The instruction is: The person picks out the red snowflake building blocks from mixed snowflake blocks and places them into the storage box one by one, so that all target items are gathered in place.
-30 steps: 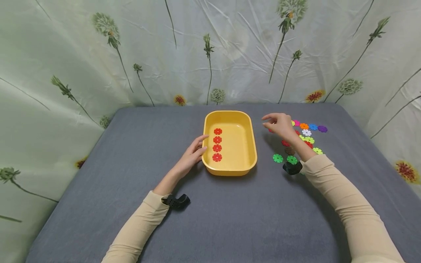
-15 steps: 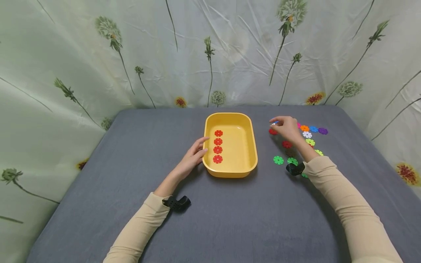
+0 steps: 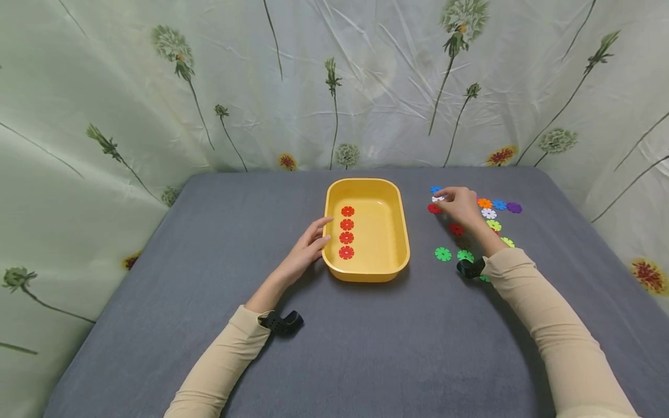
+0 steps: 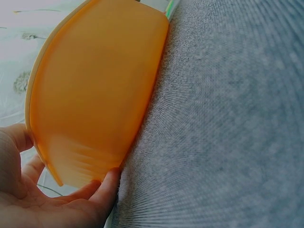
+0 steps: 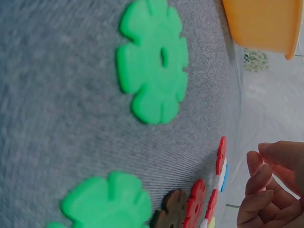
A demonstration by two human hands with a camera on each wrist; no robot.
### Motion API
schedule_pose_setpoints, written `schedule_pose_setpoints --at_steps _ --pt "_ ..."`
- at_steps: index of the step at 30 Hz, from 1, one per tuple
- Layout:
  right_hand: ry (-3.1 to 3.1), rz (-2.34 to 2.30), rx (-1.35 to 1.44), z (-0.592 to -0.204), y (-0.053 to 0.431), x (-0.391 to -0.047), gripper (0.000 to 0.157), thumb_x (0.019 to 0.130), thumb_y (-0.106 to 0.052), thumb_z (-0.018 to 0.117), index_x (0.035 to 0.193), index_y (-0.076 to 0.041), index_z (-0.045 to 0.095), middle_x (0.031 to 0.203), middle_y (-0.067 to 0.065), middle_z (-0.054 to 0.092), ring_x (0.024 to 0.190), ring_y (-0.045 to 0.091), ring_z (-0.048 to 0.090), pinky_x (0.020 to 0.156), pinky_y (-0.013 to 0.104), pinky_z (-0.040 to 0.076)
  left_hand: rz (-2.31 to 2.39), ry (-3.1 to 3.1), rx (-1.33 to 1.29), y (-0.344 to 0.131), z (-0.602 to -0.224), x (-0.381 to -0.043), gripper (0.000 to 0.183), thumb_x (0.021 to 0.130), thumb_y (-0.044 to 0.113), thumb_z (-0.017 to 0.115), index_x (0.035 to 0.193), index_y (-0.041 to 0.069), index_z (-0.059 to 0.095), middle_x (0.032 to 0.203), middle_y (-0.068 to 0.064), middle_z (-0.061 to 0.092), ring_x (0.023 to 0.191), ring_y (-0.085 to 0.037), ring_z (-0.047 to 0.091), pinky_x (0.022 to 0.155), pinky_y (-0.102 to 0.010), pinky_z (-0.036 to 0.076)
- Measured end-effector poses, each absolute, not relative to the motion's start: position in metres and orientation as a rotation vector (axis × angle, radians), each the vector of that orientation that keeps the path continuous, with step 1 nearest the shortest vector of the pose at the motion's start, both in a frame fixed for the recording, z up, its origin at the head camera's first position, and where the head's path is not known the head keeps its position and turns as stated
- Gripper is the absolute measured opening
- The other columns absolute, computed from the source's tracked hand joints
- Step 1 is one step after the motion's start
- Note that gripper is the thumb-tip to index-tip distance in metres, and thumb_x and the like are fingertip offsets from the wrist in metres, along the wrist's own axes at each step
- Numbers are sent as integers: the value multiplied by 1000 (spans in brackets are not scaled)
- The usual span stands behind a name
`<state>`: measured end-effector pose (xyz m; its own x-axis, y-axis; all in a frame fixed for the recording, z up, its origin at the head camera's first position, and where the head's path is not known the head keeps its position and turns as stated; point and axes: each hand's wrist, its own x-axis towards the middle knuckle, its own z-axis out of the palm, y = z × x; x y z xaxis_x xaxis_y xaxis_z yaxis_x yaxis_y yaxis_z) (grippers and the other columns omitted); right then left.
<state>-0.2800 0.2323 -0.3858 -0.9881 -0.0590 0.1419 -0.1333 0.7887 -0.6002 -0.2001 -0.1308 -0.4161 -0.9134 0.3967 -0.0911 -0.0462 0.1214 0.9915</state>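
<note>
Thumb and fingers of the left hand (image 3: 303, 252) grip the yellow tray (image 3: 366, 277) at its nine-o'clock rim, probably steadying it, forearm (image 3: 269, 288) slanting up from seven. Four red discs (image 3: 343, 239) lie inside that edge, spaced so none overlap. Farther off, between two and three, the right hand (image 3: 460, 204) bends toward nine, fingertips narrowly parted, seemingly holding nothing, near a white disc (image 3: 436, 199).
</note>
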Motion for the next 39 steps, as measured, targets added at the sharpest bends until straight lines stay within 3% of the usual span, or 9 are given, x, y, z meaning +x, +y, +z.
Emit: schedule_pose_setpoints --at_steps 14,22,30,39 --pt "-2889 964 127 -391 235 -285 28 87 -14 62 108 4 66 90 27 67 54 7 52 52 23 41 1848 2059 340 -132 -417 -201 50 101 25 41 147 24 24 146 -19 31 129 -34 44 104 -44 41" --pt "-2953 957 67 -396 237 -287 29 88 -16 60 108 3 66 95 26 65 66 21 59 56 22 42 1833 2051 327 -131 -403 -195 50 101 17 39 148 18 21 146 -22 29 129 -36 43 103 -41 42" --pt "-3071 880 23 -395 239 -288 40 87 -28 65 113 3 63 102 26 64 76 24 57 57 20 40 1811 2076 311 -128 -388 -187 50 100 17 40 148 16 22 146 -23 30 128 -36 43 103 -38 42" --pt "-3120 844 -2 -396 238 -288 45 86 -31 65 117 1 59 111 27 59 94 35 54 75 40 47 1818 2067 324 -128 -390 -187 50 100 17 40 148 16 22 146 -24 29 129 -36 42 103 -38 42"
